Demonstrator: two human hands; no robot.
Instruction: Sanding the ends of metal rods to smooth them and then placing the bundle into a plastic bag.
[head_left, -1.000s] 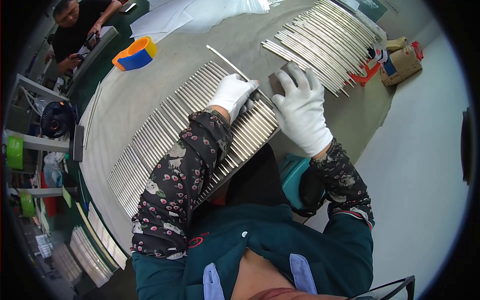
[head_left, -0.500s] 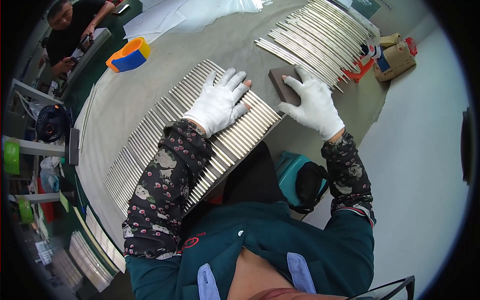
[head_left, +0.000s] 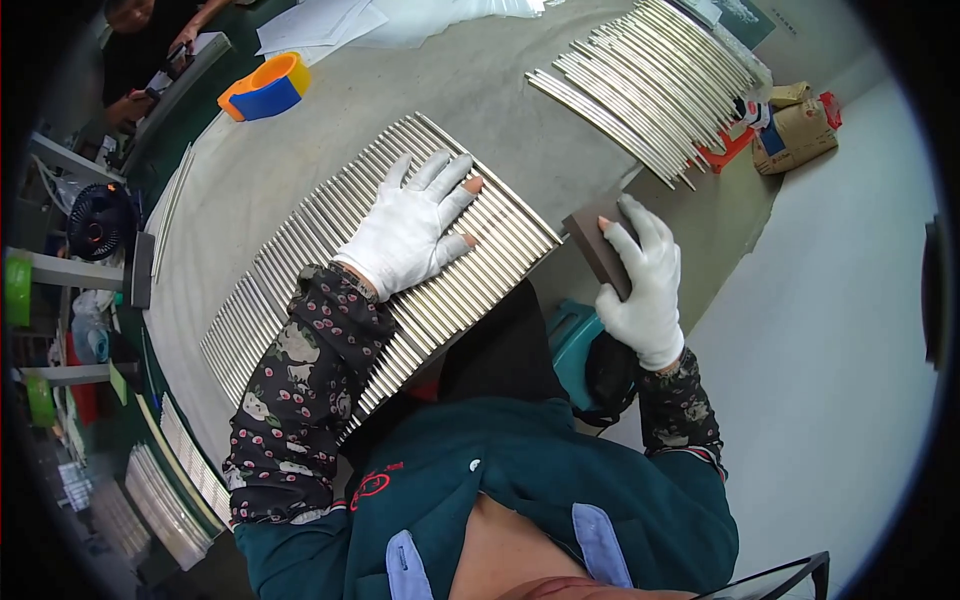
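Metal rods [head_left: 497,222] lie side by side in a long slanting row along the near edge of the table. My left hand [head_left: 405,232], in a white glove with the thumb and one fingertip bare, rests flat on them with fingers spread. In my right hand [head_left: 645,285], gloved the same way, is a dark grey-brown rectangular block [head_left: 592,243]. Thumb and fingers grip it from its right side. It is held tilted just beyond the right end of the row, near the table edge. The underside of the block is hidden.
A second batch of rods [head_left: 650,85] lies at the far right of the table [head_left: 430,75]. An orange and blue tape dispenser [head_left: 268,92] stands far left. A teal stool [head_left: 572,350] is below the edge. Another person sits at the far left, near a black fan [head_left: 103,222].
My right hand has brought the block nearer to me, away from the far batch of rods to the end of the row. My left hand has slid slightly left on the rods.
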